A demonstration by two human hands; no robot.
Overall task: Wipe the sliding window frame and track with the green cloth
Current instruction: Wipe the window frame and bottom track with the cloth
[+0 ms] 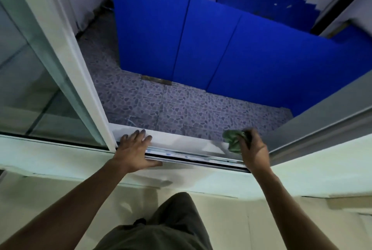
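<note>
The white sliding window frame (181, 139) runs across the middle, with its track (193, 158) just below as a dark groove. My left hand (133, 150) lies flat on the frame and track at the left, fingers spread, beside the upright of the glass sash (86, 88). My right hand (250, 150) grips a crumpled green cloth (232, 141) and presses it on the frame near the right end of the opening. The hand and cloth look slightly blurred.
Beyond the window, blue panels (201, 44) lean over a pebble-patterned tiled floor (181, 107). A grey sash edge (322, 121) slants in from the right. A pale sill and wall (60, 161) sit below the track. Cardboard and more blue sheets lie at the far top.
</note>
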